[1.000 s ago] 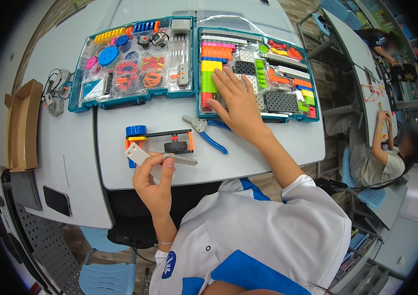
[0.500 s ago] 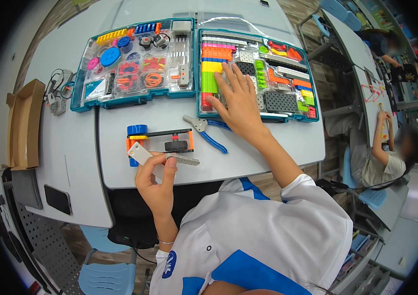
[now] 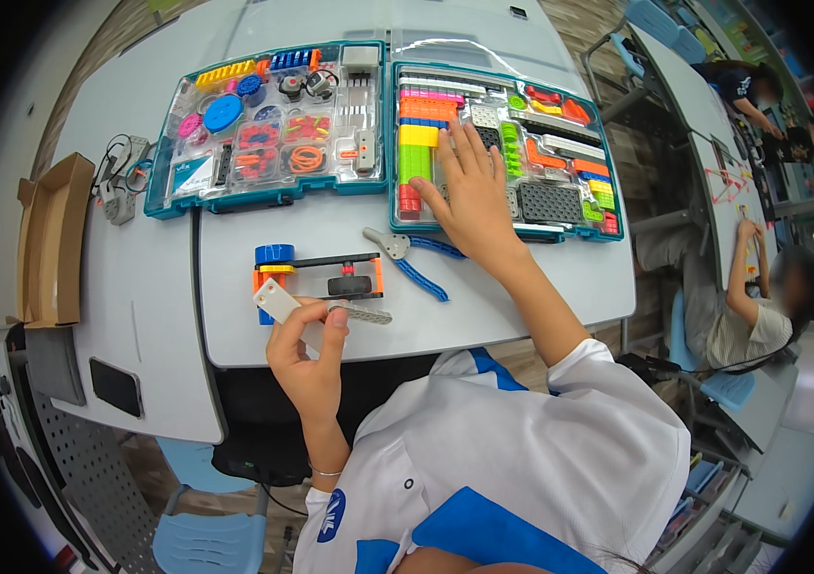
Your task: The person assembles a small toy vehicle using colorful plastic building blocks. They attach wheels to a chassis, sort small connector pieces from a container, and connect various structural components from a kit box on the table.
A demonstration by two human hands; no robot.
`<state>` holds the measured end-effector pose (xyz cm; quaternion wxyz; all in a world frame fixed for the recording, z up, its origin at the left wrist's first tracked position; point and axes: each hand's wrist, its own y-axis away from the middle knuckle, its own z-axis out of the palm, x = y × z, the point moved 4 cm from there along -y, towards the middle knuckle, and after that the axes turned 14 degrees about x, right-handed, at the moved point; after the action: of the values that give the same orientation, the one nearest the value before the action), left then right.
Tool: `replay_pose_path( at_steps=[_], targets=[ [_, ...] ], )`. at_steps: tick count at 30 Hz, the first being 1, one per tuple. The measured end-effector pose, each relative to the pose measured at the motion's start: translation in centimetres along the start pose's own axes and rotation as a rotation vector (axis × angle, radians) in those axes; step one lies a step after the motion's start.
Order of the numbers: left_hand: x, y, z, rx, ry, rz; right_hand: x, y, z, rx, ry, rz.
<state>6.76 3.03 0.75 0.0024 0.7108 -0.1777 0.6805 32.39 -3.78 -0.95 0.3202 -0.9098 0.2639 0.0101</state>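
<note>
My left hand [image 3: 308,368] is closed near the table's front edge. It grips a flat white plastic piece [image 3: 275,300] with holes at its end, and a grey perforated beam [image 3: 369,315] juts out on the right of the fingers. Just beyond lies a small built frame [image 3: 326,259] of black and orange beams with a blue wheel and a black tyre. My right hand [image 3: 479,215], fingers stretched out, is over the teal parts case [image 3: 507,228] on the right, above its coloured beams and plates. The palm hides some parts; whether it touches them I cannot tell.
Pliers [image 3: 418,277] with blue handles lie in front of the right case. A second teal case [image 3: 235,201] of wheels and small parts stands at left. Farther left are a cardboard box [image 3: 53,239], cables and a phone [image 3: 115,386]. Two people work at another table on the right.
My right hand has shifted slightly to the right and nearer over the case. My left hand keeps its hold on the pieces. The whole view has moved a little.
</note>
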Motion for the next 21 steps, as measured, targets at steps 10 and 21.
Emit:
replay_pose_path(
  at_steps=[10,21],
  targets=[
    [0.2,0.0,-0.5,0.024,-0.003,0.008,-0.6,-0.9,0.7,-0.065,0.054,-0.012],
    [-0.2,-0.2,-0.8,0.046,0.017,-0.078,0.9,-2.3,2.5,-0.069,0.018,0.070]
  ],
)
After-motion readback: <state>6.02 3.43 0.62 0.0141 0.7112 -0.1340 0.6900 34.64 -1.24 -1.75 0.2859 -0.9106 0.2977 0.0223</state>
